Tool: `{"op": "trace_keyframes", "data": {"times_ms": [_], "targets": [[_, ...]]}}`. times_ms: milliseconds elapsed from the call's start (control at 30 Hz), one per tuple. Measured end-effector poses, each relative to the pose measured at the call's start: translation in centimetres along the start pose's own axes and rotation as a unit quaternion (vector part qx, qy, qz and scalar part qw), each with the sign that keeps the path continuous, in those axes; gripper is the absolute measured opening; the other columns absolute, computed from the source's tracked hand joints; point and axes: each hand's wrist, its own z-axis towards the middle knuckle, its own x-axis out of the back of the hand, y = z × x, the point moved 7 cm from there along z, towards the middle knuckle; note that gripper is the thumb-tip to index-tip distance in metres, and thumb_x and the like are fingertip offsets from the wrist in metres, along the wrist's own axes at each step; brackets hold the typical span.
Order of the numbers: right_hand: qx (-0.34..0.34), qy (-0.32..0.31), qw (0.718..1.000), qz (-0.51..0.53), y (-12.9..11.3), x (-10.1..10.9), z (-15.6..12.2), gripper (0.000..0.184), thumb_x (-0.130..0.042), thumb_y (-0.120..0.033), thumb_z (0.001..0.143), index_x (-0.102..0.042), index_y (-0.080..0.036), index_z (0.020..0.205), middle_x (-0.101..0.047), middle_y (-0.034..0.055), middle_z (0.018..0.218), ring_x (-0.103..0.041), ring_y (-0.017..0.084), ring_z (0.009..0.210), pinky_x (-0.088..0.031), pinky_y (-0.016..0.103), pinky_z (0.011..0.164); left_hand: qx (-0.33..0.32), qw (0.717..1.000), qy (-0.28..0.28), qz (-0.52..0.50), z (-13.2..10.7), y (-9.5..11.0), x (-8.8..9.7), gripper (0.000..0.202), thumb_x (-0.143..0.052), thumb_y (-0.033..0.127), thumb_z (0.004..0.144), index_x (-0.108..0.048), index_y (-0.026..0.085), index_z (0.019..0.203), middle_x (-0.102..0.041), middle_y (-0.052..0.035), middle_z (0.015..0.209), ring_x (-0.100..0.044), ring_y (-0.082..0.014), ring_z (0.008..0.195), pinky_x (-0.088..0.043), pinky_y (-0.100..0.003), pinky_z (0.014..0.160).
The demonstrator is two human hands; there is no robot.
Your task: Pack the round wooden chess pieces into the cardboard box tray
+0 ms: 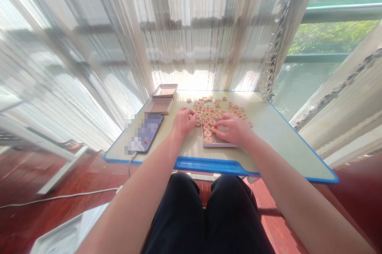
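Several round wooden chess pieces (215, 106) with red and dark characters lie scattered on a small beige table (268, 134) with a blue rim. A shallow pinkish tray (219, 143) sits near the front edge and holds three pieces in its left column. My left hand (182, 122) rests on the table left of the tray, fingers curled round a piece at the edge of the pile. My right hand (234, 126) lies over the tray, fingertips pinched on a piece at the tray's upper left.
A phone (146, 132) with a cable lies at the table's left. Behind it are a box and its lid (162, 96). Sheer curtains hang beyond the table, with a window at the right. My black-clad legs are below the table; a white cable crosses the red floor.
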Motion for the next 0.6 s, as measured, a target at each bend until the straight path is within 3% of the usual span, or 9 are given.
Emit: {"op": "trace_keyframes", "data": {"times_ms": [600], "targets": [[0.011,0.0,1.0,0.019,0.1,-0.2,0.09,0.016,-0.061,-0.033,0.079,-0.073,-0.022,0.081,-0.063,0.0064,0.082,-0.057,0.02,0.082,-0.045,0.032,0.077,0.016,1.0,-0.003,-0.003,0.13,-0.15,0.03,0.019,-0.052,0.028,0.078,-0.067,0.017,0.074,-0.065,-0.0061,0.083,-0.059,-0.0137,0.062,-0.048,-0.028,0.074]]}}
